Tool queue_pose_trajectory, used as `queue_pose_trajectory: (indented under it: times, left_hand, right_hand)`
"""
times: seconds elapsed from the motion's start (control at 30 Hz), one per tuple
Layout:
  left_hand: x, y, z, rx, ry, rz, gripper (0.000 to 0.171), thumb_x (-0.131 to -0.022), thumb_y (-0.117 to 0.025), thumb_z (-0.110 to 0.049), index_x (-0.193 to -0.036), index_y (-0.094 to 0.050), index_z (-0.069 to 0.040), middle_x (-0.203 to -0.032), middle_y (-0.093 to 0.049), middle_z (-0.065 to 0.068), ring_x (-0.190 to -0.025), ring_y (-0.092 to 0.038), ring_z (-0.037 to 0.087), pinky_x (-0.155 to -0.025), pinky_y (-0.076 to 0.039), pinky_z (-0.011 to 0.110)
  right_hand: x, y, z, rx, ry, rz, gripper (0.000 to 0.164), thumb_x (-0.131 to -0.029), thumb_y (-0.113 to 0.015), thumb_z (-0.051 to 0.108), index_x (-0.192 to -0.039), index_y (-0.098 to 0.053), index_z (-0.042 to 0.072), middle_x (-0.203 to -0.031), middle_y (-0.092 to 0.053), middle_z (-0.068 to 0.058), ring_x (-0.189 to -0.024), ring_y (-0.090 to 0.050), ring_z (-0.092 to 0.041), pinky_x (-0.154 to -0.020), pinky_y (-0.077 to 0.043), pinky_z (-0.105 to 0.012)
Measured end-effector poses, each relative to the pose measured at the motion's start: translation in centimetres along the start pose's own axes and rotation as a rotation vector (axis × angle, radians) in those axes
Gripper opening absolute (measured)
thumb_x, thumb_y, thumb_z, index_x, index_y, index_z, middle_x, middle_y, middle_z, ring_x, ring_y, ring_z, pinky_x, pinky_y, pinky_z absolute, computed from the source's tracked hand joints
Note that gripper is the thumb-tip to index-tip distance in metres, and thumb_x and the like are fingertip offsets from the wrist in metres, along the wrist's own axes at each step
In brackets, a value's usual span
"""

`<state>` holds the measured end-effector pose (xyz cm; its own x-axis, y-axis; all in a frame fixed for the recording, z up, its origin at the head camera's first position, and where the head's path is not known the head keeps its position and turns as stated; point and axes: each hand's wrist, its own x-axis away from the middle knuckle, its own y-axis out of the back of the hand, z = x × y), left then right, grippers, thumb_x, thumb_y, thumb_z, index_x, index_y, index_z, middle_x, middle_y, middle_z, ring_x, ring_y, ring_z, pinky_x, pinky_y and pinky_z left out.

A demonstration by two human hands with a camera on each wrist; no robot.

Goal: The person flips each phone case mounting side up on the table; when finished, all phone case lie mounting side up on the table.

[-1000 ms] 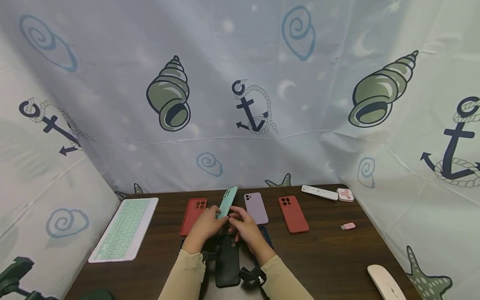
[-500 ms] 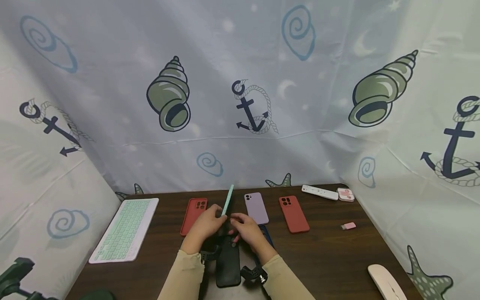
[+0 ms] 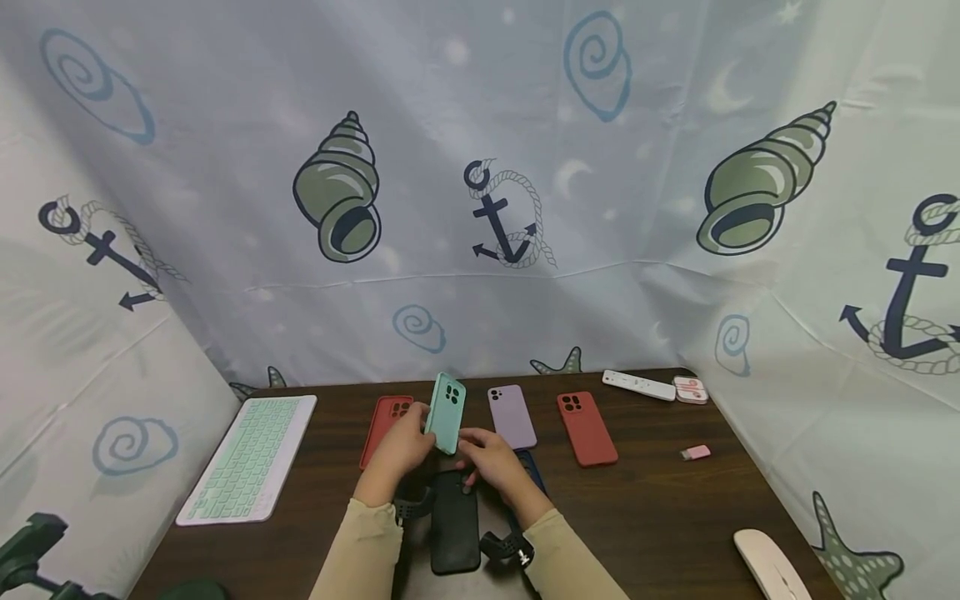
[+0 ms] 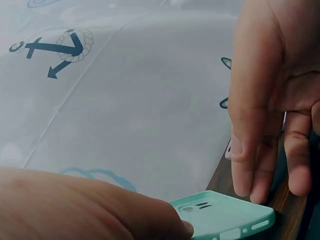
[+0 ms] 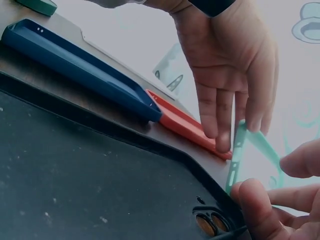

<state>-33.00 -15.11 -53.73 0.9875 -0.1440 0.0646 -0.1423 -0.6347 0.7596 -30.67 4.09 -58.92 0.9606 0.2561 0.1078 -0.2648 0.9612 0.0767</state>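
A mint green phone case (image 3: 447, 408) stands raised at a tilt over the table, its camera cutouts facing up. My left hand (image 3: 401, 446) pinches it by its left edge; the left thumb lies along it in the left wrist view. My right hand (image 3: 497, 462) is at the lower right corner of the case, fingers apart, with fingertips (image 5: 295, 162) right at its edge in the right wrist view. Below both hands lies a black phone case (image 3: 454, 533), its raised rim and camera holes showing in the right wrist view.
Behind the hands lie a red case (image 3: 384, 425), a lilac case (image 3: 513, 417) and another red case (image 3: 587, 429). A blue case (image 5: 80, 65) lies left of the black one. A keyboard (image 3: 247, 458) sits left; a mouse (image 3: 771, 562), USB stick (image 3: 696, 452) and white remote (image 3: 639, 385) sit right.
The mint case has turned from edge-on to broad side toward the head camera. My left hand has shifted slightly left and up with it; the right hand has stayed nearly in place.
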Motion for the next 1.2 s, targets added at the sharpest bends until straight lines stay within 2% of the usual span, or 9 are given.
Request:
queue_pose_trajectory:
  times: [0.1, 0.27, 0.33, 0.43, 0.7, 0.87, 1.0, 1.1, 1.2]
  left_hand:
    - [-0.1, -0.1, 0.3, -0.063, 0.019, 0.002, 0.054, -0.097, -0.064, -0.019, -0.143, -0.046, 0.005, -0.13, -0.063, 0.025, -0.11, -0.065, 0.033, -0.087, -0.052, 0.051]
    - [-0.2, -0.9, 0.4, -0.195, 0.037, -0.003, 0.059, -0.097, -0.066, -0.034, -0.133, -0.056, 0.012, -0.135, -0.051, 0.034, -0.124, -0.048, 0.051, -0.102, -0.041, 0.063]
    - [-0.3, -1.4, 0.4, -0.235, 0.04, -0.005, 0.057, -0.097, -0.066, -0.038, -0.125, -0.061, 0.011, -0.132, -0.051, 0.035, -0.12, -0.046, 0.052, -0.1, -0.04, 0.063]
    - [-0.3, -2.3, 0.5, -0.267, 0.047, -0.007, 0.053, -0.096, -0.066, -0.041, -0.112, -0.068, 0.009, -0.121, -0.053, 0.032, -0.107, -0.047, 0.046, -0.092, -0.042, 0.06]
    - [0.0, -2.9, 0.4, -0.223, 0.088, -0.005, 0.046, -0.095, -0.067, -0.043, -0.096, -0.07, 0.003, -0.123, -0.048, 0.03, -0.103, -0.044, 0.042, -0.083, -0.046, 0.056]
    - [0.2, -2.7, 0.2, -0.208, 0.084, 0.006, 0.054, -0.095, -0.067, -0.043, -0.114, -0.067, 0.008, -0.128, -0.047, 0.032, -0.107, -0.044, 0.044, -0.085, -0.046, 0.059]
    - [0.3, -2.6, -0.2, -0.225, 0.067, -0.016, 0.067, -0.095, -0.067, -0.043, -0.134, -0.055, 0.01, -0.133, -0.045, 0.034, -0.116, -0.043, 0.047, -0.093, -0.044, 0.062]
    - [0.3, -2.4, -1.1, -0.22, 0.017, -0.07, 0.066, -0.094, -0.068, -0.043, -0.138, -0.054, 0.005, -0.132, -0.048, 0.03, -0.119, -0.047, 0.045, -0.097, -0.045, 0.06]
    - [0.3, -2.4, -2.4, -0.175, -0.055, -0.114, 0.055, -0.095, -0.069, -0.041, -0.134, -0.06, -0.004, -0.128, -0.053, 0.024, -0.115, -0.054, 0.039, -0.092, -0.049, 0.055]
  right_hand:
    - [0.0, 0.0, 0.0, 0.01, 0.003, 0.003, 0.043, -0.104, -0.057, 0.024, -0.143, -0.055, 0.004, -0.134, -0.063, -0.018, -0.097, -0.07, -0.037, -0.06, -0.058, -0.039]
    - [0.1, 0.0, -0.1, 0.024, 0.012, 0.003, 0.042, -0.104, -0.057, 0.023, -0.141, -0.057, 0.003, -0.133, -0.054, -0.017, -0.097, -0.069, -0.035, -0.06, -0.058, -0.035]
    - [0.0, 0.0, -0.1, 0.027, 0.012, 0.001, 0.042, -0.104, -0.057, 0.023, -0.141, -0.057, 0.003, -0.131, -0.051, -0.017, -0.098, -0.069, -0.036, -0.059, -0.058, -0.034]
    - [-0.1, 0.0, -0.1, 0.03, 0.014, 0.0, 0.043, -0.103, -0.058, 0.023, -0.141, -0.057, 0.002, -0.13, -0.049, -0.017, -0.099, -0.069, -0.038, -0.059, -0.058, -0.033]
    - [0.0, -0.1, 0.1, 0.035, 0.021, -0.005, 0.043, -0.103, -0.059, 0.023, -0.141, -0.057, 0.003, -0.129, -0.048, -0.016, -0.095, -0.068, -0.036, -0.059, -0.058, -0.037]
    - [0.2, -0.1, 0.1, 0.032, 0.017, -0.008, 0.043, -0.103, -0.059, 0.025, -0.141, -0.058, 0.005, -0.128, -0.049, -0.015, -0.096, -0.068, -0.037, -0.061, -0.058, -0.04]
    - [0.5, 0.1, 0.5, -0.011, 0.023, -0.001, 0.042, -0.104, -0.058, 0.025, -0.14, -0.058, 0.004, -0.127, -0.056, -0.022, -0.096, -0.068, -0.042, -0.059, -0.058, -0.041]
    - [0.6, 0.8, 1.2, -0.045, 0.04, -0.008, 0.037, -0.104, -0.057, 0.025, -0.136, -0.061, 0.006, -0.128, -0.06, -0.024, -0.099, -0.067, -0.047, -0.057, -0.057, -0.039]
    - [0.6, 1.9, 2.0, -0.042, 0.053, -0.032, 0.034, -0.104, -0.057, 0.027, -0.132, -0.063, 0.008, -0.127, -0.062, -0.023, -0.102, -0.066, -0.047, -0.057, -0.056, -0.035]
